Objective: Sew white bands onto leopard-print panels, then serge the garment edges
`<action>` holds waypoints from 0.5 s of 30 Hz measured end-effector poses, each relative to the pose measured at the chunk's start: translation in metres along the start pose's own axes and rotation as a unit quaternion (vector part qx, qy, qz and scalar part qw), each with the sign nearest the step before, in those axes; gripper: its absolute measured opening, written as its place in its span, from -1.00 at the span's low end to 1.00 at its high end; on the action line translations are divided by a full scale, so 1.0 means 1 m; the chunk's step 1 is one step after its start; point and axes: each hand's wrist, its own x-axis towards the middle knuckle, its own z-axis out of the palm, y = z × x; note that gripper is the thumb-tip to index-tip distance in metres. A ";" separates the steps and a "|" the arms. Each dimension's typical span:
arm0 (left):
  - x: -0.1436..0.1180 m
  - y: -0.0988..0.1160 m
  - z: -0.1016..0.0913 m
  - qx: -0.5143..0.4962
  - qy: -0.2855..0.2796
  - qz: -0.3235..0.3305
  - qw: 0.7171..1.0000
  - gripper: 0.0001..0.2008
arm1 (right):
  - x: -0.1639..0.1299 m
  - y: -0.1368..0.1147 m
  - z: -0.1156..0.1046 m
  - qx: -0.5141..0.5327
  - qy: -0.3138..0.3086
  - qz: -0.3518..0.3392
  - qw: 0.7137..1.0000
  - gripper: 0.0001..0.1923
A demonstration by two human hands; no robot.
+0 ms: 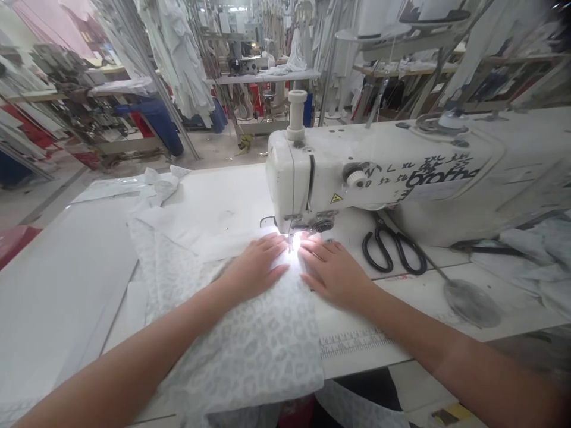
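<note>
My left hand [254,267] lies flat, fingers together, on a pale leopard-print fabric [254,345] just left of the needle. My right hand [332,270] presses flat on the same fabric to the right of the needle. Both sets of fingertips reach the brightly lit spot under the presser foot [294,238] of a white sewing machine [379,172]. The fabric runs from the needle toward me and drapes over the table's front edge. Neither hand grips anything.
Black scissors [392,246] lie right of my right hand beside the machine base. White fabric pieces [156,190] are piled at the table's far left, more cloth [535,255] at the right. A ruler strip [352,342] is set in the white table [66,285]. Racks and hanging garments fill the background.
</note>
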 end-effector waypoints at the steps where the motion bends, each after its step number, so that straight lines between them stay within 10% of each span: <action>1: 0.002 -0.001 -0.001 -0.001 0.003 -0.001 1.000 -0.60 | -0.002 0.001 -0.001 0.006 0.010 -0.003 1.000 -0.61; 8: 0.005 0.001 -0.005 -0.013 0.003 0.005 1.000 -0.67 | -0.045 0.039 -0.037 -0.012 0.083 0.159 0.984 -0.78; 15: 0.009 -0.003 -0.010 -0.079 0.011 -0.013 0.997 -0.71 | -0.072 0.075 -0.055 -0.094 -0.007 0.390 0.916 -0.65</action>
